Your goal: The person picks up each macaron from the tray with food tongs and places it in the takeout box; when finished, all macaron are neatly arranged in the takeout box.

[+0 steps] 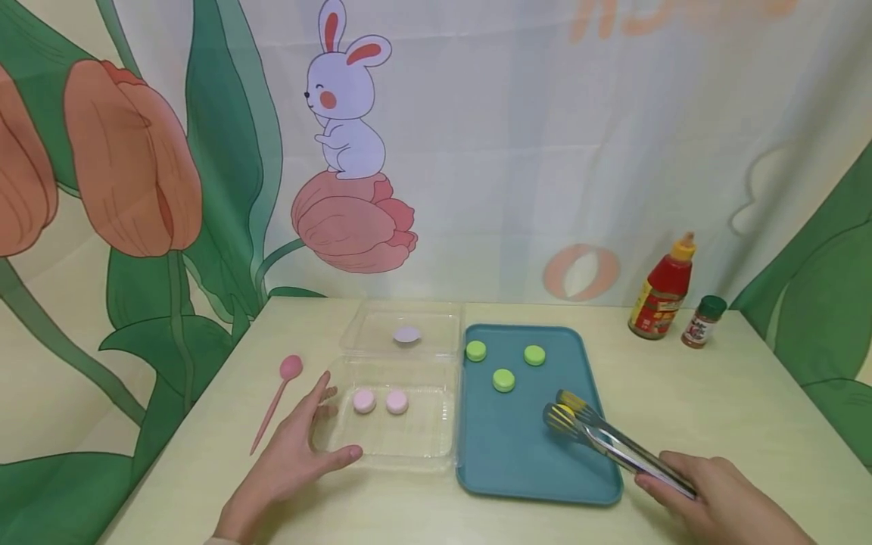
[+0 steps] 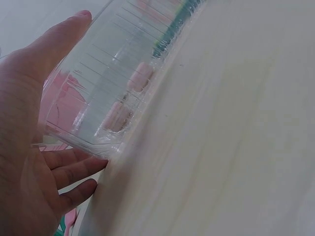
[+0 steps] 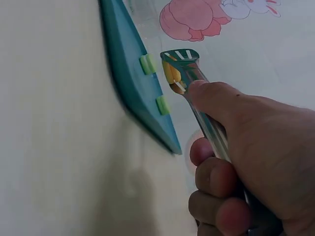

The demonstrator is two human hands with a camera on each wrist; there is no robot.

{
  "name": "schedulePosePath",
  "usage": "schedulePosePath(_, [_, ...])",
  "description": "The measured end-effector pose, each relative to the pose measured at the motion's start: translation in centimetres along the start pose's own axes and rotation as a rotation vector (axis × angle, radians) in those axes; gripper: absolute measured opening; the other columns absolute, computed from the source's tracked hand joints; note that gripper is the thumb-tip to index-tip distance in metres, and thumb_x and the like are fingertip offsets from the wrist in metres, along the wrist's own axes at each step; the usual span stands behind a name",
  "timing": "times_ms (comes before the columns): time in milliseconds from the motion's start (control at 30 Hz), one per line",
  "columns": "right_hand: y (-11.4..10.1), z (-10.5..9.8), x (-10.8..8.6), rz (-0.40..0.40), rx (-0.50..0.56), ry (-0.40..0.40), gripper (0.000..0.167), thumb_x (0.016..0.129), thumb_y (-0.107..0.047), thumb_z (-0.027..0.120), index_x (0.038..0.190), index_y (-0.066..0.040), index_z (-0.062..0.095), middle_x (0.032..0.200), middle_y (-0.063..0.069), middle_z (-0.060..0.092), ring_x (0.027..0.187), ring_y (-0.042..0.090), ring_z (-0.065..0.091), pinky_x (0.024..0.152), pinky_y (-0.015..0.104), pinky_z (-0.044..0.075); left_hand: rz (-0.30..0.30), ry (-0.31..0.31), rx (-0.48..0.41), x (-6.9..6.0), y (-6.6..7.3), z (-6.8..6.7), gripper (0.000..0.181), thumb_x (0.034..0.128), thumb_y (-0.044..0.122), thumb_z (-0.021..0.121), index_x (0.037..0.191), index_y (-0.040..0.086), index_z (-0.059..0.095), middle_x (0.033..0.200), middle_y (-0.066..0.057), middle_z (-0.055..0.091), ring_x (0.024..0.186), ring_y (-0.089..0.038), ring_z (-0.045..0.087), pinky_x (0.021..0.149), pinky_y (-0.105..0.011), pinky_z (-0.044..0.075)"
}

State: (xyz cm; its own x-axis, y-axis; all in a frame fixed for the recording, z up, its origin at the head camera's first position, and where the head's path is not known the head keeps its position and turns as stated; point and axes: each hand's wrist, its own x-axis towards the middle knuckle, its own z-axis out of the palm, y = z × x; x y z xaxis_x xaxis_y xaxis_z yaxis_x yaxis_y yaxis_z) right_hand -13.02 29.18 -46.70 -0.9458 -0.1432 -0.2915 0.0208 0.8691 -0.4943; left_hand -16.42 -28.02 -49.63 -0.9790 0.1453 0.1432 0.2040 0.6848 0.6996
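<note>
My right hand grips metal tongs with dark slotted heads. Between the heads is a small yellow macaron, above the blue-green tray. Three green macarons lie on the tray's far half. At the left side of a clear plastic container, my left hand is spread, thumb along the near side and fingers by the left wall. Two pink macarons sit side by side inside the container. In the left wrist view, the fingers reach the container's lower corner.
The container's lid lies open behind it, with a pale oval patch on it. A pink spoon rests on the table to the left. A red sauce bottle and a green-capped spice jar stand at the back right.
</note>
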Motion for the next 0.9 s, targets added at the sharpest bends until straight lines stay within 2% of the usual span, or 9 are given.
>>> schedulePosePath(133, [-1.0, -1.3, 0.1, -0.117, -0.035, 0.064, 0.032, 0.11, -0.048, 0.069, 0.095, -0.019, 0.068, 0.07, -0.008, 0.045, 0.064, 0.009, 0.046, 0.059, 0.024, 0.037, 0.002, 0.002, 0.001, 0.0, 0.1, -0.1, 0.132, 0.0832, 0.056, 0.097, 0.18, 0.014, 0.017, 0.173, -0.015, 0.047, 0.151, -0.041, 0.056, 0.123, -0.064, 0.043])
schedulePosePath(300, [-2.6, -2.4, 0.3, -0.276, -0.027, 0.134, 0.034, 0.111, -0.047, 0.069, 0.088, -0.022, 0.061, 0.067, -0.012, 0.043, 0.059, 0.004, 0.041, 0.055, 0.023, 0.034, 0.013, 0.007, -0.001, 0.0, 0.2, -0.1, 0.132, 0.083, 0.054, 0.097, 0.179, 0.013, 0.018, 0.172, -0.016, 0.048, 0.15, -0.042, 0.056, 0.122, -0.064, 0.044])
schedulePosePath(500, [-4.8, -3.2, 1.3, -0.366, 0.003, 0.134, 0.031, 0.111, -0.046, 0.068, 0.091, -0.024, 0.062, 0.067, -0.014, 0.041, 0.058, 0.003, 0.038, 0.055, 0.023, 0.033, 0.011, -0.001, -0.004, 0.1, 0.3, 0.0, 0.132, 0.0832, 0.054, 0.097, 0.179, 0.013, 0.017, 0.173, -0.016, 0.047, 0.15, -0.042, 0.056, 0.122, -0.064, 0.044])
schedulePosePath(600, [-6.2, -3.3, 1.9, -0.41, 0.003, 0.129, 0.031, 0.111, -0.047, 0.068, 0.093, -0.023, 0.064, 0.067, -0.015, 0.044, 0.059, 0.002, 0.042, 0.055, 0.022, 0.037, 0.007, -0.001, -0.006, 0.2, 0.3, 0.1, 0.132, 0.0832, 0.054, 0.097, 0.18, 0.014, 0.017, 0.173, -0.015, 0.047, 0.15, -0.041, 0.056, 0.123, -0.065, 0.043])
schedulePosePath(733, [-8.0, -3.2, 2.9, -0.45, 0.0, 0.084, 0.03, 0.111, -0.05, 0.067, 0.101, -0.021, 0.068, 0.069, -0.013, 0.048, 0.061, 0.003, 0.047, 0.055, 0.023, 0.04, 0.003, -0.003, -0.002, 0.3, 0.3, 0.0, 0.132, 0.0831, 0.054, 0.097, 0.18, 0.014, 0.017, 0.173, -0.014, 0.047, 0.15, -0.04, 0.056, 0.123, -0.065, 0.042])
schedulePosePath(900, [-10.4, -2.6, 4.3, -0.506, -0.015, 0.044, 0.034, 0.11, -0.053, 0.068, 0.101, -0.021, 0.069, 0.071, -0.012, 0.052, 0.061, 0.004, 0.048, 0.055, 0.024, 0.041, -0.001, -0.006, 0.007, -0.1, 0.3, -0.3, 0.131, 0.0839, 0.054, 0.097, 0.18, 0.014, 0.017, 0.173, -0.014, 0.047, 0.15, -0.038, 0.058, 0.122, -0.065, 0.043])
